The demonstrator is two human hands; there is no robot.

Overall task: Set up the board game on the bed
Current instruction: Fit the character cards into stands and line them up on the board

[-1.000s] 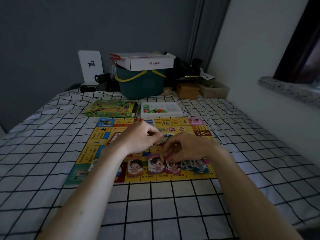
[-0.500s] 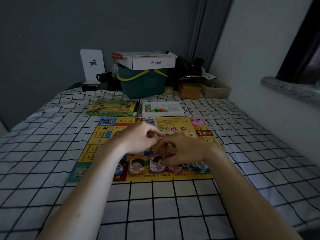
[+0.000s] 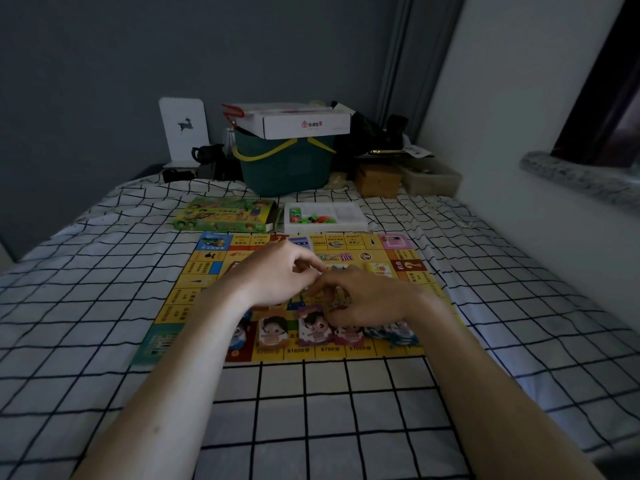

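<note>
- The fingers of the left hand are curled and pinched together at the tips, which meet those of the right hand over the middle of the game board; whether they grip anything is hidden, so I cannot tell.
- The right hand's fingers are bent down and bunched over a small pale piece that is too blurred to name; whether they are closed on it I cannot tell.
- Just below the hands, a row of character cards with cartoon faces lies along the board's near edge, above squares printed with point values.
- The board, mostly yellow with coloured corner squares, lies flat on the bed, whose white cover carries a black grid.
- Beyond the board's far edge the green game box lies beside a white tray holding small green and red pieces; the two are just beside each other.
- Farther back, at the head of the bed, a dark green bin with a yellow handle carries a white carton on top.
- Left of the bin stands a white card with a deer figure; to its right sits a small brown box.
</note>
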